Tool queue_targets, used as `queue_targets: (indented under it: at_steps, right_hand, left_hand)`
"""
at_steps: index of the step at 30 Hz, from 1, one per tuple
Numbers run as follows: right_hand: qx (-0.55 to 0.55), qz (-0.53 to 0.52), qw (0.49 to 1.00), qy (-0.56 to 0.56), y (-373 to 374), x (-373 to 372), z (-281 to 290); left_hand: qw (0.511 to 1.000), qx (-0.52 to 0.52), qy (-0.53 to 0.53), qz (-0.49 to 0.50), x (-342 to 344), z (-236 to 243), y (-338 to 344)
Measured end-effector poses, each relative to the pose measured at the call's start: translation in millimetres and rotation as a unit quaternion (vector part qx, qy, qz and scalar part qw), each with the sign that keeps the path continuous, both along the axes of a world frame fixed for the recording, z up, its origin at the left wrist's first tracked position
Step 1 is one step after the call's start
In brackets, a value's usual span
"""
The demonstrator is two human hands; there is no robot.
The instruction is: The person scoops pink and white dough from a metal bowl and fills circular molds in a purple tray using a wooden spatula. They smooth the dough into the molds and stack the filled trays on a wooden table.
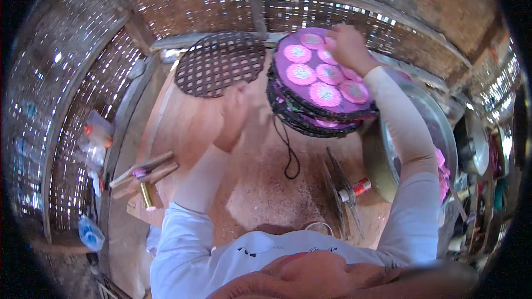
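My right hand is over the far right part of a stack of round trays. Its fingers are curled together beside the pink discs; what they hold, if anything, is hidden. Several round pink discs with pale, speckled centres lie on the purple top surface of the stack. The dark woven rims of the trays show beneath, and a dark cord loop hangs toward me. My left hand is smeared by motion at the near edge of a round, dark open-lattice tray. Contact cannot be made out.
A large metal basin with pink material stands right of the stack. On the wooden surface are a red-and-white tube by crossed wooden sticks, and, at left, more sticks. Woven walls enclose the space.
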State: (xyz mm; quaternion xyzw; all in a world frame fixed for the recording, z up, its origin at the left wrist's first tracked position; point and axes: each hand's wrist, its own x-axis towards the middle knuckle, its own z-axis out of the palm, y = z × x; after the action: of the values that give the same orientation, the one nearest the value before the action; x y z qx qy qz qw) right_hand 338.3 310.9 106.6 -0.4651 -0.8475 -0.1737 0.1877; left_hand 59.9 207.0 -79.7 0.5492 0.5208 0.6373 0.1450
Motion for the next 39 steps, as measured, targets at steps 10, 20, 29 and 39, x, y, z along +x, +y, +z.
queue_targets:
  at_steps: [10, 20, 29, 39]
  right_hand:
    - [-0.223, 0.167, 0.960, -0.022, 3, -247, -160]
    - [-0.277, 0.103, 0.955, 0.032, -9, -282, -156]
    - [-0.216, 0.246, 0.890, 0.316, -109, -261, -50]
    - [-0.205, 0.432, 0.822, 0.309, -343, -98, -77]
  left_hand:
    - [0.948, -0.211, 0.199, -0.127, 18, 24, -243]
    - [0.974, -0.198, 0.075, 0.081, -13, 23, -338]
    - [0.984, -0.176, -0.034, 0.006, -2, 49, -344]
    - [0.921, 0.085, -0.374, -0.068, -50, 72, -392]
